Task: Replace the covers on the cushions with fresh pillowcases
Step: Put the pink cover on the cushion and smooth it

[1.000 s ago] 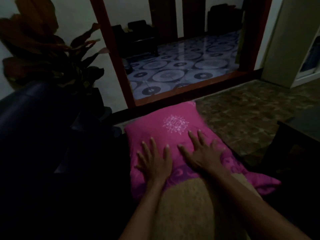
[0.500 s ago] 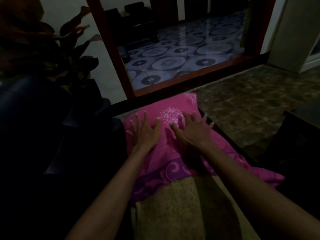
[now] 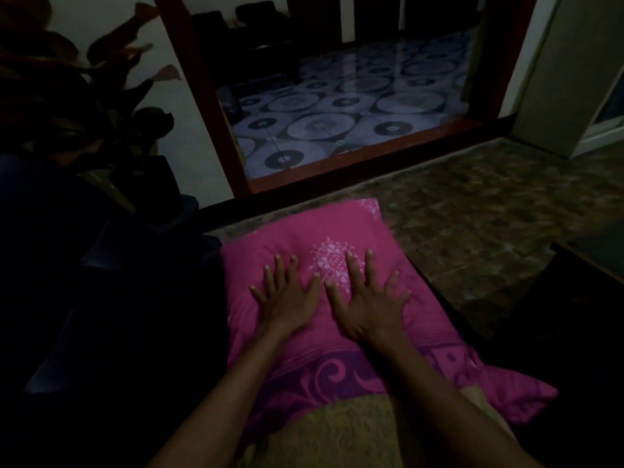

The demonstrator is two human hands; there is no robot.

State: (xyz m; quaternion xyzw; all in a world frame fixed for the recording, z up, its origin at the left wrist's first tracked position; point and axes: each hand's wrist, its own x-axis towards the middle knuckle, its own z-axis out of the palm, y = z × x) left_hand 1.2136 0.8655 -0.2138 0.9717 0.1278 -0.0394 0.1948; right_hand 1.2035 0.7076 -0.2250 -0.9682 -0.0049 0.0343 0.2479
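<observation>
hands, 2: left hand (image 3: 289, 300), right hand (image 3: 366, 304), flat on 1 pink pillowcase (image 3: 337, 228)

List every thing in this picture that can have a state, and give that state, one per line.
left hand: flat, fingers spread, pressing the pink pillowcase
right hand: flat, fingers spread, pressing it too
pink pillowcase: pulled over most of the cushion
cushion: near end uncovered
</observation>
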